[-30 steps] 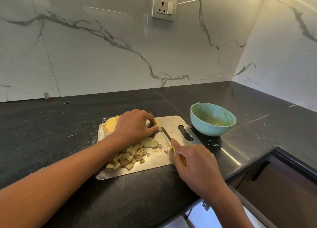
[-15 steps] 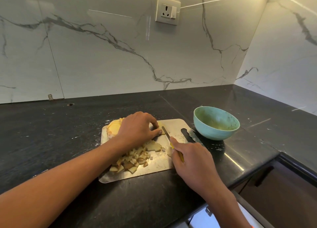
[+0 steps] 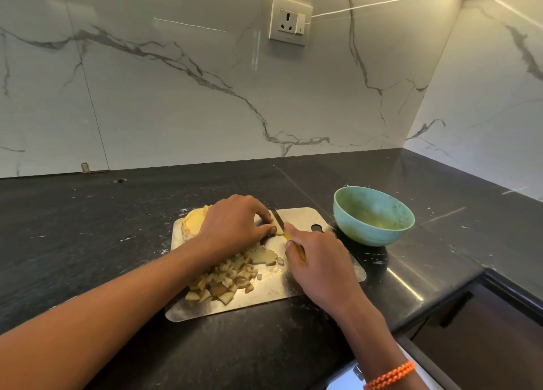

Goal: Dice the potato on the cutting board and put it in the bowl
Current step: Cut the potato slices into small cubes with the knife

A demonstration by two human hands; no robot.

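Step in hand, as judged: cutting a potato slice (image 3: 277,228) into dice at centre frame on the steel cutting board (image 3: 305,284); the left hand (image 3: 235,225) has its fingers curled down, pinning the slice against the board; the right hand (image 3: 320,267) is wrapped round the yellow handle of a small knife (image 3: 277,217), forefinger laid along the top, blade angled toward the upper left and set just beside the left fingertips. Advice: keep those fingertips tucked back from the edge, bring the blade straight down, and advance in even steps so the dice match. An uncut potato piece (image 3: 194,222) shows at the board's upper left edge behind the left hand; a heap of diced potato (image 3: 223,281) lies lower centre on the board; the pale green bowl (image 3: 374,216) stands on the dark tabletop (image 3: 88,243) just right of the board, no dice visible in it.

Against the earlier frames: both hands sit closer together, the blade now nearer the left fingertips; the heap and bowl are unmoved.
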